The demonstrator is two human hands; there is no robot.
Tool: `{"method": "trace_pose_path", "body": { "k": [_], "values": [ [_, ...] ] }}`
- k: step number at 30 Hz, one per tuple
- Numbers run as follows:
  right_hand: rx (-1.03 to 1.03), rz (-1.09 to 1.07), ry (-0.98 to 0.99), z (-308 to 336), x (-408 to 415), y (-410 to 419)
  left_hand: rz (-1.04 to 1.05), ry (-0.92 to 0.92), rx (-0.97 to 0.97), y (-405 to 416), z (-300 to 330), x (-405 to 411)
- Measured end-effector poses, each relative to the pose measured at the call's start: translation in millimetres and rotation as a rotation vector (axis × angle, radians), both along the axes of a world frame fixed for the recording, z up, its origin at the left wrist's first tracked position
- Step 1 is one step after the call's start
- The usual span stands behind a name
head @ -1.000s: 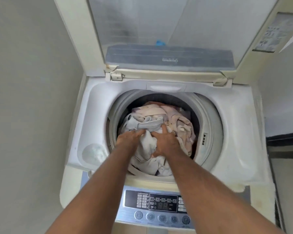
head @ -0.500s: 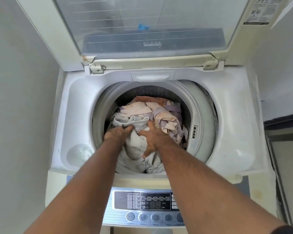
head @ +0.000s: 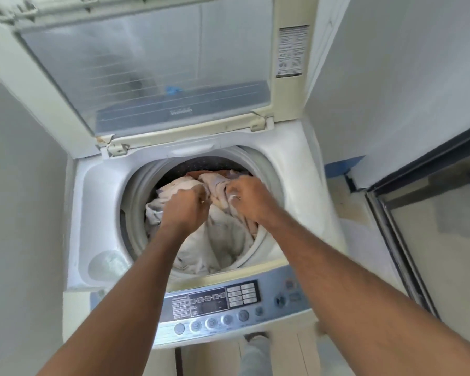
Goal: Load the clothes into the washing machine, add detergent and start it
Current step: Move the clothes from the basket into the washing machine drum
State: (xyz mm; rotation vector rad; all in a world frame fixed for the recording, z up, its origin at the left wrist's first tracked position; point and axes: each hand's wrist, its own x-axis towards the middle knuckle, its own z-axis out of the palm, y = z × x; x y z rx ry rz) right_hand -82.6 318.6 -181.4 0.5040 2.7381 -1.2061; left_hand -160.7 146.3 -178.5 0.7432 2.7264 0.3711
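A white top-loading washing machine (head: 296, 169) stands in front of me with its lid (head: 152, 71) raised. Its drum is piled with pale pink, white and beige clothes (head: 223, 240). Both my hands are over the pile inside the drum opening. My left hand (head: 186, 206) has its fingers curled down into the cloth at the middle of the pile. My right hand (head: 246, 198) grips a fold of pale fabric at the far right of the pile. The control panel (head: 215, 302) with its round buttons lies below my forearms.
A round recess (head: 106, 264) sits in the machine's top at the front left. Grey walls close in on the left and behind. A dark-framed glass door (head: 418, 213) stands to the right. My foot (head: 255, 348) shows on the floor below the panel.
Both hands have moved from the front of the pile toward its far side and now clutch cloth there. The camera has swung left and tilted, showing more of the lid and the door.
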Motion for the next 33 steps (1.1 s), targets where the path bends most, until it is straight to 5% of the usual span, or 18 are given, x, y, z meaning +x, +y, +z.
{"method": "trace_pose_path", "body": {
  "k": [8, 14, 19, 25, 33],
  "values": [
    [0.252, -0.242, 0.276, 59, 98, 118, -0.182, -0.05, 0.307, 152, 51, 66],
    [0.331, -0.525, 0.27, 44, 210, 203, -0.364, -0.101, 0.362, 253, 66, 142],
    [0.251, -0.638, 0.103, 11, 293, 249, -0.523, -0.007, 0.238, 326, 46, 209],
    [0.166, -0.581, -0.107, -44, 363, 268, -0.463, -0.205, -0.074, 345, -41, 264],
    [0.059, -0.484, -0.303, -155, 409, 274, -0.357, -0.47, -0.224, 325, -155, 313]
  ]
}}
